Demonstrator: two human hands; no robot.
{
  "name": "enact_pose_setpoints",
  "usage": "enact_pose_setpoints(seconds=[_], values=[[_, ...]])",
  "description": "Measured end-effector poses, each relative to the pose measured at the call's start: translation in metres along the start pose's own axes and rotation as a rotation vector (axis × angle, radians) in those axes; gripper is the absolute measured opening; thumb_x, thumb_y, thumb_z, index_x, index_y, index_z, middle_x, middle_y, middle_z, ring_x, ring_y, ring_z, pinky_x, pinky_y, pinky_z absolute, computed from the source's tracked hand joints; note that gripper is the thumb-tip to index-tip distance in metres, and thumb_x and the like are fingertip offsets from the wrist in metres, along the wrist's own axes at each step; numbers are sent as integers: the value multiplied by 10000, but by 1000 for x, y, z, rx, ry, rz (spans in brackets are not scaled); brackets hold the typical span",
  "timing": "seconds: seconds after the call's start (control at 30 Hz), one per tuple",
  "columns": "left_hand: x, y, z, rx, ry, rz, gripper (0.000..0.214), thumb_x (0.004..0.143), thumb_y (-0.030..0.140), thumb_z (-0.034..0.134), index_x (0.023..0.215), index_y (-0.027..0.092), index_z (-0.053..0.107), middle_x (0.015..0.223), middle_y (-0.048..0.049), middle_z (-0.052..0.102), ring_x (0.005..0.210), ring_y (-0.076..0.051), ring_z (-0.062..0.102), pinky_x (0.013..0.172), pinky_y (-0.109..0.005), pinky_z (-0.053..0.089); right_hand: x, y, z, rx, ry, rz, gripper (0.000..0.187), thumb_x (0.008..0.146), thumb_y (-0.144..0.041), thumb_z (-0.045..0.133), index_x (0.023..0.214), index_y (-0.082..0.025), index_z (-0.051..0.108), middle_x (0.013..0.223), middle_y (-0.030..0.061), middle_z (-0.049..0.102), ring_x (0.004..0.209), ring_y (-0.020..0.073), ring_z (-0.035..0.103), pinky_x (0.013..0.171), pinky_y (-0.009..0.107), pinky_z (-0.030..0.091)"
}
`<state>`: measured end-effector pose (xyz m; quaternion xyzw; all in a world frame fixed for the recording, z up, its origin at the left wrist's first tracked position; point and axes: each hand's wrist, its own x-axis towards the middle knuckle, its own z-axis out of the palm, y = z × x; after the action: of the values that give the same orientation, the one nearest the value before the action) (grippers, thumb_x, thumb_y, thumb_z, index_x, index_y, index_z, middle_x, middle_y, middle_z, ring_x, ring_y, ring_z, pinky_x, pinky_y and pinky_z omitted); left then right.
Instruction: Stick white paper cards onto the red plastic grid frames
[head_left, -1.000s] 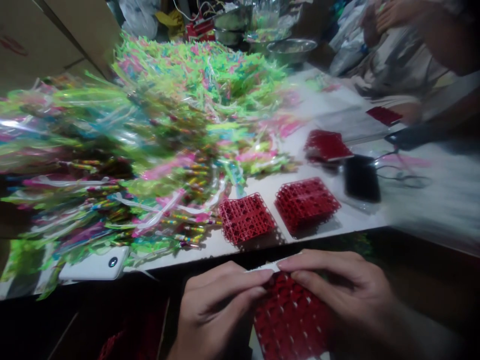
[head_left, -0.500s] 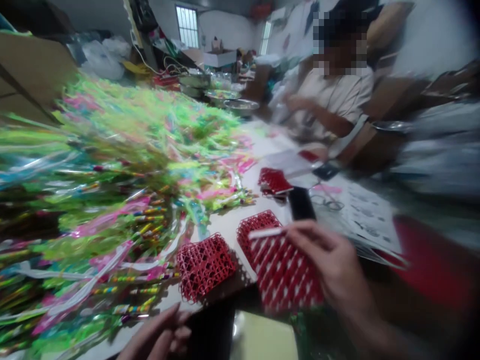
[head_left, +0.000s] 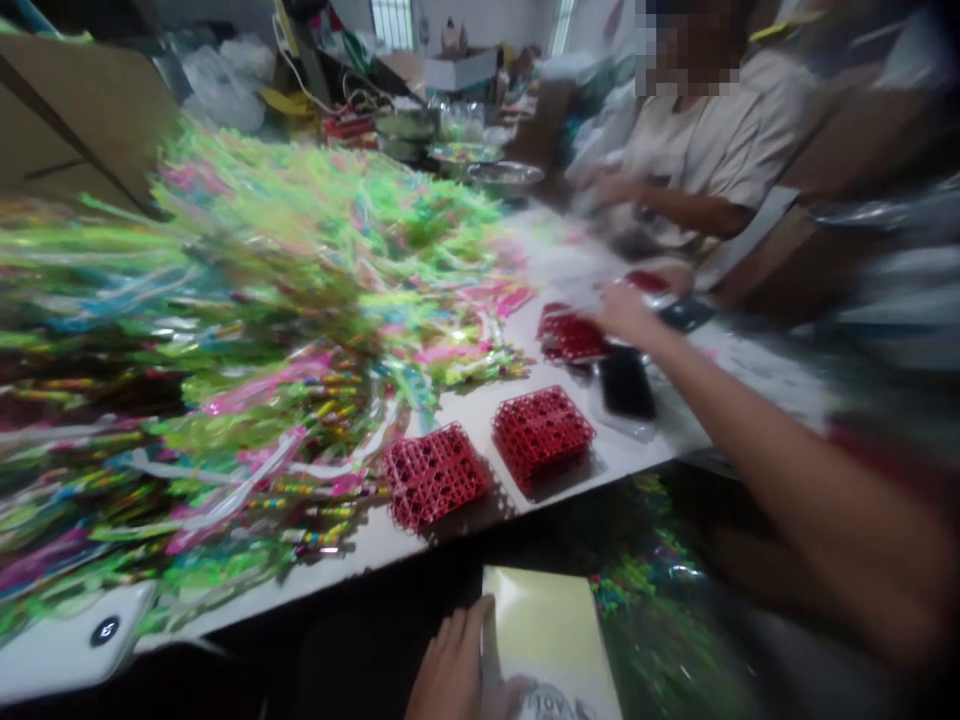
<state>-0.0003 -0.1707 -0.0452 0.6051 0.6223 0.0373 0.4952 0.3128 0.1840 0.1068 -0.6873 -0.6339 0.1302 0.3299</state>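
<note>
My left hand (head_left: 454, 660) grips the left edge of a pale yellow box (head_left: 547, 620) with a dark printed emblem near its bottom, held below the table edge. My right hand (head_left: 628, 312) reaches far forward, at the right corner of a red lattice stack (head_left: 570, 335). Motion blur smears its fingers, so I cannot tell whether they still pinch a piece. Two more red lattice stacks, the left stack (head_left: 435, 478) and the middle stack (head_left: 542, 438), lie near the table's front edge. Beside my right forearm is a dark phone-like slab (head_left: 627, 385) in clear plastic.
A big heap of neon green, pink and beaded strands (head_left: 300, 270) covers the table's left side. A white phone (head_left: 75, 635) lies at front left. Across the table sits a person (head_left: 697, 150). Round metal trays (head_left: 504, 173) and cardboard boxes (head_left: 75, 120) stand behind.
My right hand has moved forward to the far stack with the red lattice piece that it held over the middle stack. My left hand has moved right and taken hold of the yellow box.
</note>
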Motion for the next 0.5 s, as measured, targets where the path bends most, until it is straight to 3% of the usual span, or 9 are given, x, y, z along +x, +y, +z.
enact_pose_setpoints(seconds=[0.1, 0.17, 0.2, 0.23, 0.3, 0.33, 0.4, 0.5], values=[[-3, -3, 0, -213, 51, 51, 760, 883, 281, 698, 1611, 161, 516, 1353, -202, 723, 1217, -356, 683, 1091, -479, 522, -34, -14, -6, -104, 54, -132, 323, 1051, -353, 672, 1231, -92, 733, 1335, 120, 722, 1369, 323, 635, 1160, 544, 502], [-5, -5, -1, -348, 108, 68, 688, 900, 251, 690, 1571, 181, 552, 1223, -150, 759, 1077, -301, 704, 987, -424, 555, -79, -25, -15, -114, 66, -217, 517, 1069, -410, 546, 1371, -9, 670, 1441, 174, 677, 1431, 378, 571, 1173, 472, 430], [-5, -6, -1, -386, 121, 69, 637, 907, 255, 701, 1531, 188, 590, 1154, -121, 766, 1024, -280, 702, 947, -397, 555, -108, -30, -20, -106, 93, -249, 566, 1068, -444, 475, 1413, -29, 644, 1472, 174, 653, 1372, 344, 617, 1099, 427, 457], [-5, -8, -2, -407, 126, 66, 573, 920, 270, 710, 1482, 195, 631, 1092, -92, 763, 978, -259, 693, 911, -370, 547, -141, -33, -24, -102, 83, -275, 535, 1070, -460, 430, 1410, -114, 658, 1462, 129, 670, 1349, 305, 635, 1075, 409, 455], [-4, -9, -5, -415, 127, 53, 405, 949, 309, 715, 1341, 208, 720, 978, -45, 735, 870, -218, 652, 830, -322, 510, -213, -33, -27, -141, -7, -343, 348, 1105, -332, 455, 1368, -292, 680, 1386, 76, 718, 1318, 290, 661, 1109, 437, 484], [-4, -9, -8, -418, 127, 53, 307, 968, 329, 710, 1246, 209, 757, 942, -32, 720, 840, -205, 628, 803, -307, 485, -249, -29, -25, -124, -67, -435, 309, 1073, -236, 507, 1302, -326, 694, 1256, 65, 767, 1186, 266, 720, 1039, 436, 540], [-5, -8, -14, -426, 125, 67, 191, 996, 363, 698, 1057, 202, 780, 913, -22, 695, 822, -188, 590, 775, -292, 439, -315, -16, -13, 33, -281, -529, 335, 1002, -144, 587, 1260, -337, 680, 1123, 41, 788, 1042, 248, 751, 922, 419, 598], [-8, -4, -27, -464, 123, 98, 234, 1032, 391, 664, 937, 191, 741, 951, -27, 678, 874, -183, 585, 792, -278, 425, -383, 5, 9, 48, -508, -479, 389, 999, -161, 644, 1370, -277, 623, 1302, 90, 746, 1205, 285, 712, 1014, 469, 605]])
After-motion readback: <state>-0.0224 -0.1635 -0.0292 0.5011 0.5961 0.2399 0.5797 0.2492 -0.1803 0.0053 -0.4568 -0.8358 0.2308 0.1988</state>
